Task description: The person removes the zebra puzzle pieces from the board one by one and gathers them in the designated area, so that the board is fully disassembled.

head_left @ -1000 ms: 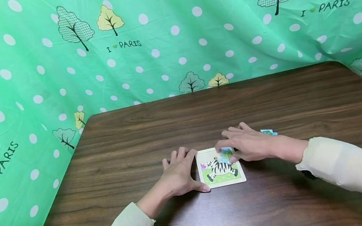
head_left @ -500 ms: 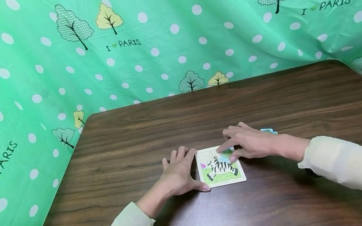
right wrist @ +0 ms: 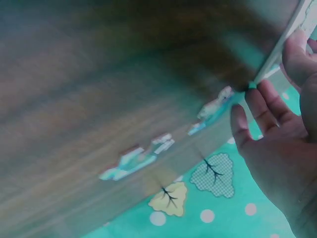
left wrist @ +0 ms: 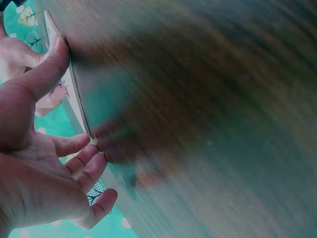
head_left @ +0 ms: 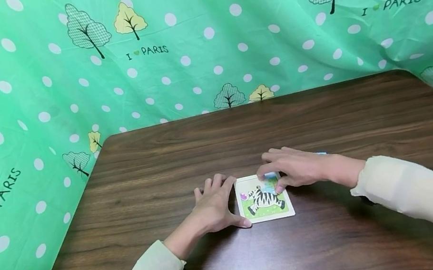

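A square zebra puzzle board [head_left: 266, 211] with a pale frame lies flat on the table in the head view. My left hand [head_left: 214, 208] grips its left side, thumb at the near corner and index finger at the far corner. Bare pale backing shows in the board's upper left. At the upper right, my right hand [head_left: 292, 167] reaches over the frame and pinches a blue-and-green puzzle piece [head_left: 269, 184] between thumb and index finger, low against the board. The right wrist view shows this hand's thumb [right wrist: 297, 57] at the board's edge, its other fingers beyond the corner.
Loose puzzle pieces [right wrist: 133, 162] lie on the table beyond my right hand, mostly hidden behind it in the head view. The dark wooden table [head_left: 185, 155] meets a green dotted cloth [head_left: 189, 79] at its far edge and both sides.
My right hand shifts slightly at the board's upper right corner, its index finger drawing back toward the far edge. It covers more of the loose pieces. The left hand keeps its place.
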`<control>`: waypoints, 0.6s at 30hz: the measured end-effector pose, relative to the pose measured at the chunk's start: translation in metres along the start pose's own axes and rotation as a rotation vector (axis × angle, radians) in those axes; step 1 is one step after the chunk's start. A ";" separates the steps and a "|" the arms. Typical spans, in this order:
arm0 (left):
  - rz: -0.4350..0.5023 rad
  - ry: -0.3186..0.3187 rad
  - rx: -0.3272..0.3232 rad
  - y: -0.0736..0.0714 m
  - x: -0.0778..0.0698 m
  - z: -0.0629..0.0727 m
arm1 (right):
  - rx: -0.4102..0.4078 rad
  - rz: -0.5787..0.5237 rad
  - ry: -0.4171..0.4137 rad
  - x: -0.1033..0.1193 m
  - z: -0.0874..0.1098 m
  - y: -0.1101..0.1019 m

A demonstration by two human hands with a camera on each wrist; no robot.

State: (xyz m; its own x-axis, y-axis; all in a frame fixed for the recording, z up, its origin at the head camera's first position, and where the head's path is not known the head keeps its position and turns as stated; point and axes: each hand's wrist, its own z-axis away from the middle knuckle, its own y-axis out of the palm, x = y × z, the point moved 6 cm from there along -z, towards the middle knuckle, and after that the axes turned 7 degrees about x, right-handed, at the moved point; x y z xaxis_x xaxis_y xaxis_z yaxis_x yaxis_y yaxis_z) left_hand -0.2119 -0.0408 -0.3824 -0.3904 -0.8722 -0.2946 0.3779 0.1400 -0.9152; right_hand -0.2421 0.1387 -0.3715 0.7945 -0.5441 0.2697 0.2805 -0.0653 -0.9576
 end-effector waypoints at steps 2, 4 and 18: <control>0.000 0.002 -0.001 0.000 0.000 0.000 | 0.021 -0.001 -0.014 0.000 -0.003 -0.001; -0.002 0.003 -0.002 0.000 0.000 0.000 | 0.041 0.000 -0.022 0.000 -0.006 -0.002; -0.007 0.003 -0.007 0.000 0.000 0.001 | 0.148 0.003 0.032 0.000 -0.015 0.000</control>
State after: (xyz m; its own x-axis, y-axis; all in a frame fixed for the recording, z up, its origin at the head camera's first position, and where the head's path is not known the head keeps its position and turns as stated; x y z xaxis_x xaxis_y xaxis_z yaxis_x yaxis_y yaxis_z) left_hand -0.2114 -0.0412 -0.3819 -0.3960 -0.8716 -0.2888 0.3691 0.1369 -0.9193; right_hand -0.2507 0.1260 -0.3727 0.7788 -0.5704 0.2610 0.3558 0.0590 -0.9327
